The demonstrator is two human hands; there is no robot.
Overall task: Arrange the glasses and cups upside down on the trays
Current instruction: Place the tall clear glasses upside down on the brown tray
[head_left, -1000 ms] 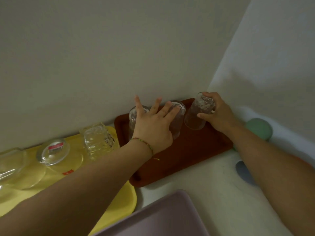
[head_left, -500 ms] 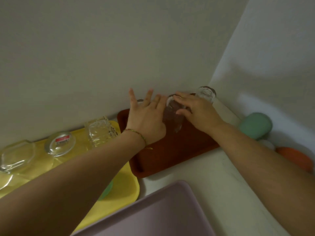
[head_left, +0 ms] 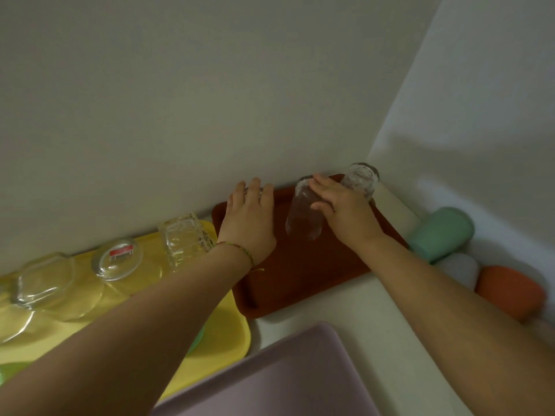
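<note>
Left hand: my left hand lies flat over the left glass at the back of the brown tray, fingers stretched out, not wrapped. I judge it is there to steady that glass while its neighbour goes in beside it.
Right hand: my right hand wraps thumb and fingers round the middle glass, high on its body, so I can steer it into the gap.
Middle glass: centre of the frame, over the back half of the brown tray, between the left glass and the corner glass. I cannot tell whether it is touching the tray.
Row: all three sit close along the wall, probably to leave the front of the tray free.
Yellow tray: the yellow tray, lower left, carries a patterned glass and a labelled glass with their bases up.
Waiting: a green cup and an orange cup lie on their sides at the right edge; the purple tray is at the bottom.
</note>
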